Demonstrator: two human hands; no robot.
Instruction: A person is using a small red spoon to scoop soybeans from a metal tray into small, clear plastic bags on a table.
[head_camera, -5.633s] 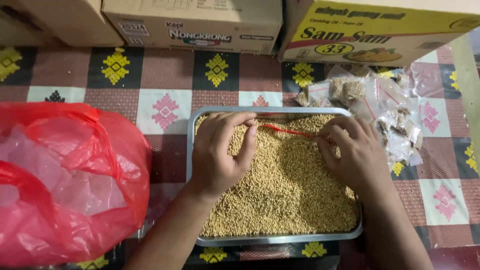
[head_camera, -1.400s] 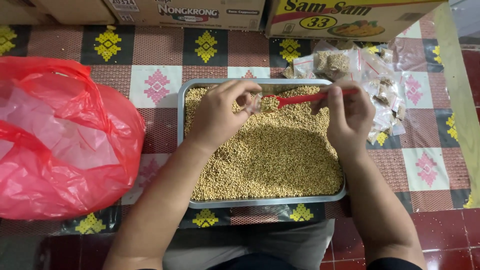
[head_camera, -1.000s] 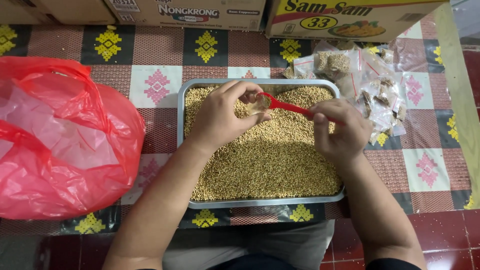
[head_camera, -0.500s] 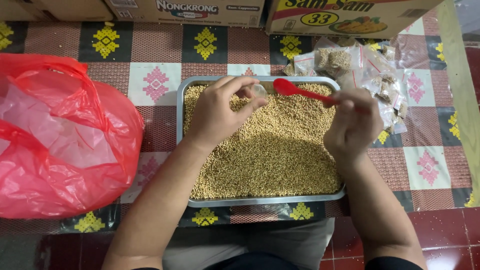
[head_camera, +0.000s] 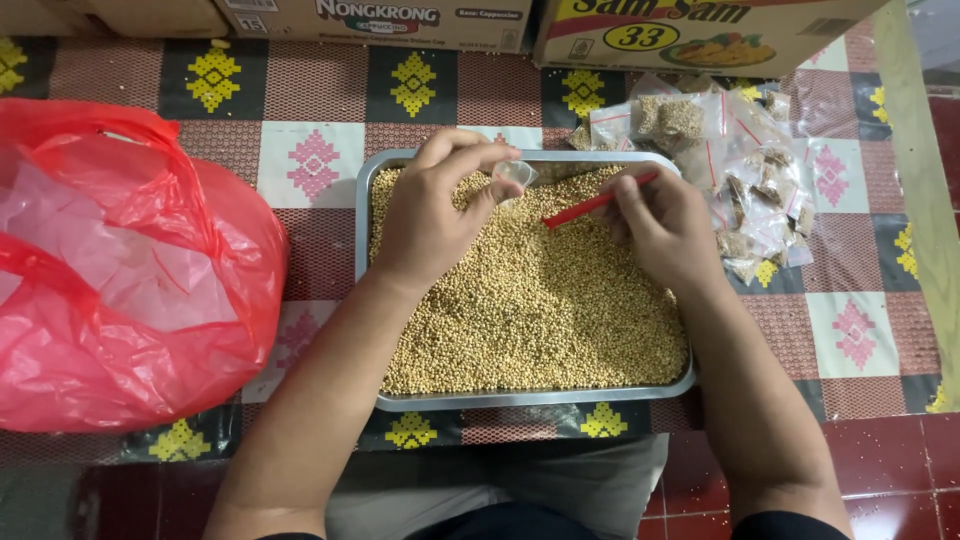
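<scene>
The left hand (head_camera: 425, 225) pinches a small clear bag (head_camera: 514, 174) between thumb and fingertips, holding it just above the far end of the tray (head_camera: 363, 215) of tan seeds (head_camera: 530, 300). The right hand (head_camera: 665, 230), just right of the bag, is closed around a thin red spoon (head_camera: 590, 203) whose tip dips into the seeds near the bag's mouth. The bag looks feather-light, limp and slick, so it is best held at its open rim (pinching lower would likely shut it). The spoon seems stiff and light, best gripped at its far handle end. Beyond the right hand lie filled packets (head_camera: 745, 185); a red sack (head_camera: 120, 280) sits well left of the left hand.
</scene>
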